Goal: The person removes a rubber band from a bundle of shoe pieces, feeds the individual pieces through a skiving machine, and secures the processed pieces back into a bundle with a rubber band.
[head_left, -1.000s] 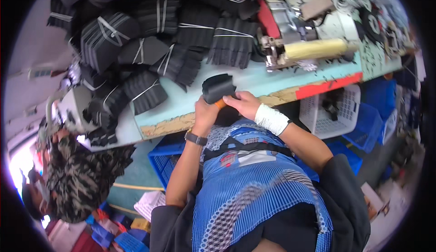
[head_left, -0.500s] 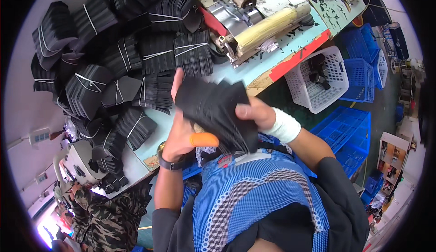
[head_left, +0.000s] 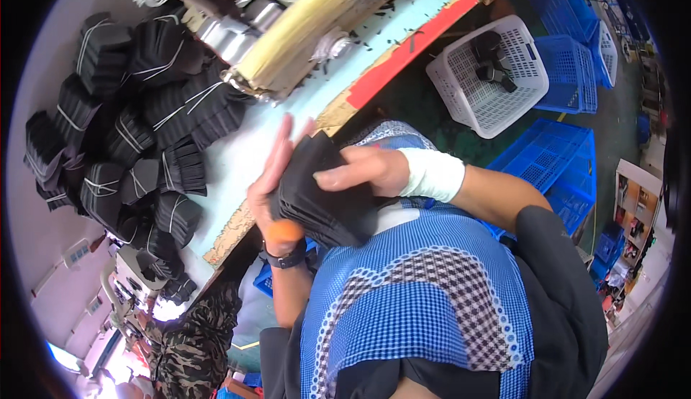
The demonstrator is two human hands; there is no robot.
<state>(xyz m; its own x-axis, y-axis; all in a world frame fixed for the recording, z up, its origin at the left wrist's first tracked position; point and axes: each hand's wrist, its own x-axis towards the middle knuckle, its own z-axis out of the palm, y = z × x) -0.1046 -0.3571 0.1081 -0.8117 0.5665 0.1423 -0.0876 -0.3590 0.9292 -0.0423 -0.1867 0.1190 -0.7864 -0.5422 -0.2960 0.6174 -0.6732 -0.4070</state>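
Note:
A loose stack of thin black flat pieces (head_left: 309, 190) is held between my hands, just off the table edge and in front of my blue checked apron. My left hand (head_left: 268, 196), with an orange cover on its thumb, supports the stack's left side, its fingers stretched up along it. From the right, my right hand (head_left: 374, 171), a white wrap at its wrist, grips the stack with the thumb across the top; its other fingers are mostly hidden. Bundles of similar black pieces (head_left: 191, 111), tied with pale bands, are heaped on the table to the left.
The light blue table (head_left: 248, 136) has a worn wooden and red edge. A machine with a yellow padded bar (head_left: 302, 21) stands on it among black scraps. At right are a white basket (head_left: 461, 93) with black pieces and blue crates (head_left: 554, 169). A person in camouflage (head_left: 194, 348) is at lower left.
My view has shifted, so the table and machine appear farther up and left. My right hand has slid inward over the stack, and the fanned pieces now sit closer together.

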